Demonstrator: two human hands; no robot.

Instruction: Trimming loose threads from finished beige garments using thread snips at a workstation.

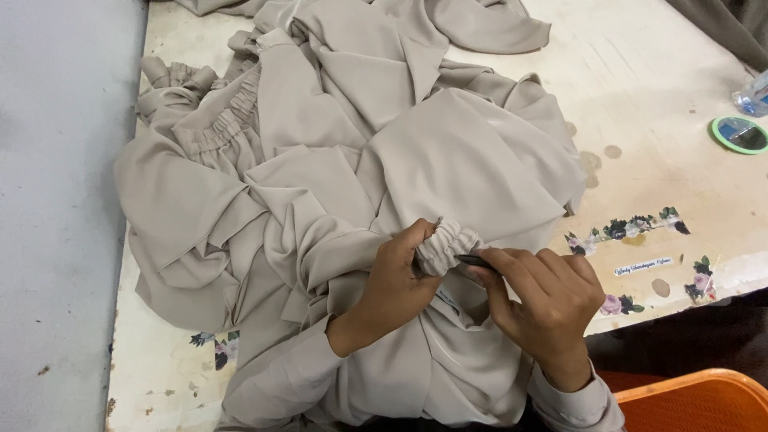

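Left hand [392,284] clenched around a gathered, elasticated cuff [448,246] of beige fabric, fingers curled over its near-left side and thumb pressed against the ruffled edge. Right hand [548,300] closed on a small dark tool [474,261], pinched between thumb and forefinger, its tip touching the underside of the cuff; the tool's kind cannot be told. Both hands meet at the cuff, near the middle of the scene and slightly right of centre, raised just above the cloth below. Both wrists emerge from beige sleeves at the near edge.

The cuff belongs to a large beige garment [344,160] heaped in loose folds over the table [656,96], spreading from the near edge to the far edge and covering most of its left half. A second gathered, elasticated band [220,128] lies at the far left of the heap.

The table surface is pale, worn and stained, with floral stickers [632,228] on its right part and others at the near-left corner. A small round mirror with a green rim [740,134] rests at the far right, with part of a clear plastic bottle [754,96] just beyond it. Grey floor [56,200] lies to the left; an orange seat edge [696,400] shows at the near right.
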